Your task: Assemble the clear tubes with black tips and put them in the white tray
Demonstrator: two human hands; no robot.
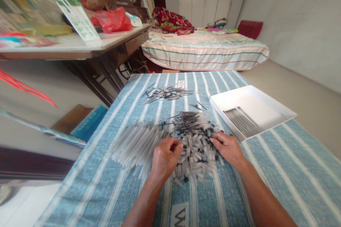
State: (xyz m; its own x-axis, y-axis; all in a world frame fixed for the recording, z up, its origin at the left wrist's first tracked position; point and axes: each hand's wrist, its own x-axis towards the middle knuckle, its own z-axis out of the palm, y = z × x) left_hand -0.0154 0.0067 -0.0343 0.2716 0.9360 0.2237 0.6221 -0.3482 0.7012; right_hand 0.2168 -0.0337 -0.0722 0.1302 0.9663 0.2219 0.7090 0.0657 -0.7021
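Observation:
Between my two hands lies a heap of small clear and black pen caps [196,158]. My left hand [165,155] is closed at the heap's left edge, thumb against the curled fingers; what is in them is hidden. On the opposite side my right hand [228,148] pinches beside the black pieces, and anything it holds is too small to name. To the left of my left hand spreads a pile of long translucent pen tubes [138,144]. A bundle of thin dark sticks, like pen refills [189,121], lies just beyond the caps.
A white open box [266,110] at the right holds a row of slim grey pens [243,122]. Farther back, more thin dark sticks [170,93] lie scattered on the blue striped cloth [106,191]. A cluttered desk [106,44] stands left, a bed [207,51] behind.

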